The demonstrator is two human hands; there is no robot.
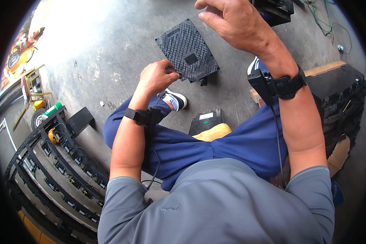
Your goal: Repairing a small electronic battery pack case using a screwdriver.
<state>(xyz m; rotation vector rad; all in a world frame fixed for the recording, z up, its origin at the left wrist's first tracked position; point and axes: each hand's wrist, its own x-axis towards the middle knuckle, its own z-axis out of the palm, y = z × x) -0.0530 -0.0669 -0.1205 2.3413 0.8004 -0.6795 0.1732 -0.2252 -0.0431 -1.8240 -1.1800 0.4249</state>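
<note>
A flat black box [187, 44] with a ribbed lid lies on the concrete floor in front of me, turned at an angle. My left hand [156, 77] is at its near left corner, closed on a small dark piece with a red part [172, 72]; what kind it is I cannot make out. My right hand [233, 24] is raised beyond the box's right side, near the top edge of the view. Its thumb and forefinger are bent and apart, with nothing visible between them; the other fingers are partly hidden. Black straps with small devices circle both wrists.
A smaller black box [206, 120] and a yellow cloth-like thing [215, 132] lie between my legs. Left stands a black rack [48, 175] with several wired units. Stacked black cases [337, 87] are at the right, a black object [278, 12] and green cable [319, 22] beyond.
</note>
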